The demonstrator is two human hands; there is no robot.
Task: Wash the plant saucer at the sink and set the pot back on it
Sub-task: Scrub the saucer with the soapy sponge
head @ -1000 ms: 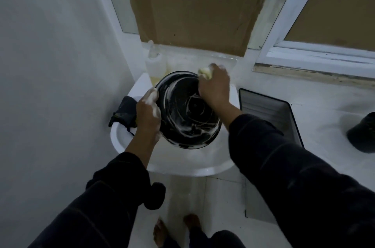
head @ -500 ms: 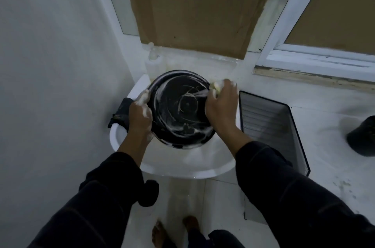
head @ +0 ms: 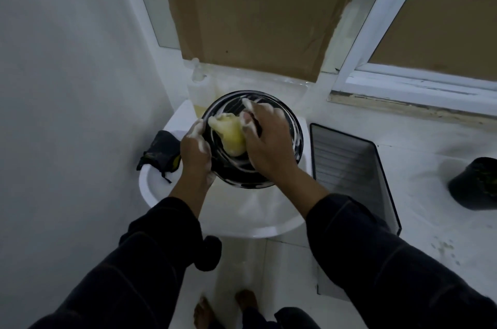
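Note:
A round black plant saucer point(head: 293, 137), streaked with white suds, is held tilted over the white sink point(head: 161, 194). My left hand point(head: 195, 151) grips its left rim, fingers foamy. My right hand point(head: 266, 145) lies across the middle of the saucer and holds a yellow sponge point(head: 230, 135) against its surface. The black pot point(head: 476, 186) stands on the white floor at the far right, apart from both hands.
A dark crumpled cloth point(head: 160, 152) lies on the sink's left rim. A pale soap bottle point(head: 197, 89) stands behind the sink. A dark ribbed tray point(head: 355, 175) leans to the right of the sink. Brown cardboard covers the window behind.
My right hand has slid with the sponge from the saucer's right rim to its middle. My left hand keeps its grip on the left rim.

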